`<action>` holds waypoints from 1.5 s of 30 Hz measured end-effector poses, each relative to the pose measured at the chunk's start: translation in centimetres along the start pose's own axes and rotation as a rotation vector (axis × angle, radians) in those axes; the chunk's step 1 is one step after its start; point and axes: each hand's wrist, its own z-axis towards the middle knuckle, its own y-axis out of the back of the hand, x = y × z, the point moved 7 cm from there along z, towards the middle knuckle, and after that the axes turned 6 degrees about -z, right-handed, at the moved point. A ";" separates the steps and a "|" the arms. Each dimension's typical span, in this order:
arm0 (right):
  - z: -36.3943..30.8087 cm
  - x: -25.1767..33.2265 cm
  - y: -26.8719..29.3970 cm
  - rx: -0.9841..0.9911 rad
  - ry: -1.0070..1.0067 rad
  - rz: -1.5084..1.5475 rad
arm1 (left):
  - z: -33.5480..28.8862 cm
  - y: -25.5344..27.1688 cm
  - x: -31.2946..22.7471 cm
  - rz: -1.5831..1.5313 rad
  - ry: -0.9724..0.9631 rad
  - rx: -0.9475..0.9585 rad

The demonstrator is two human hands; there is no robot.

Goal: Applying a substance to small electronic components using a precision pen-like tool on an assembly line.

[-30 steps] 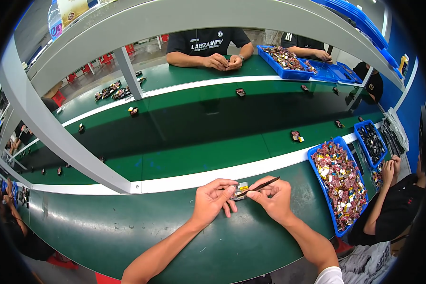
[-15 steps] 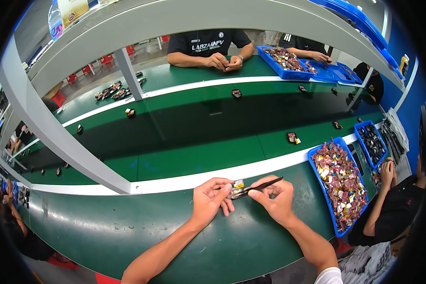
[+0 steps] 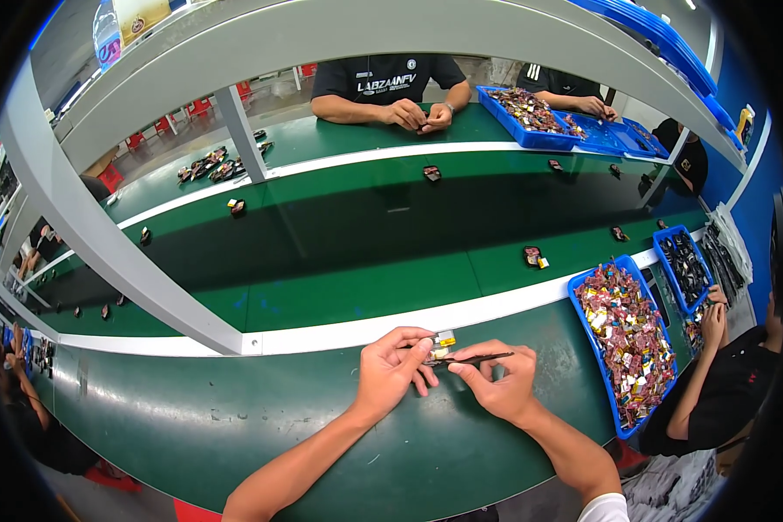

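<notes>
My left hand (image 3: 386, 371) pinches a small electronic assembly between thumb and fingers, over the green worktop. A silver-and-yellow battery-like block (image 3: 445, 338) sticks out at its far edge; the rest is mostly hidden by my fingers. Black tweezers (image 3: 489, 358) lie almost level in my right hand (image 3: 506, 383), closed around them. Their tips reach the near side of the assembly, beside my left fingertips. Whether the tips grip anything is too small to tell.
A blue tray (image 3: 574, 300) heaped with small wired parts stands at my right, a smaller blue tray (image 3: 661, 239) of black pieces beyond it. Past the white rail (image 3: 357, 329), a green conveyor (image 3: 339, 300) carries spaced black assemblies (image 3: 532, 257). Co-workers sit opposite and at both sides; a grey post (image 3: 130, 252) rises left.
The tweezers have tipped from slanting upward to nearly level, and my right hand has turned slightly with them. Pieces on the near side of the belt have shifted a little left.
</notes>
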 end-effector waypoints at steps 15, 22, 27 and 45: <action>0.2 0.2 0.4 -0.014 0.012 -0.029 | 0.1 -0.4 0.0 0.003 0.081 0.065; 0.2 0.2 0.4 0.000 0.102 -0.034 | 0.2 -0.8 0.1 0.040 0.102 0.013; 0.4 0.9 0.4 -0.002 0.145 -0.038 | -0.1 -0.9 0.1 0.070 0.078 -0.019; 0.4 1.0 0.6 0.000 0.164 -0.018 | 0.3 -0.9 0.0 0.064 0.114 -0.123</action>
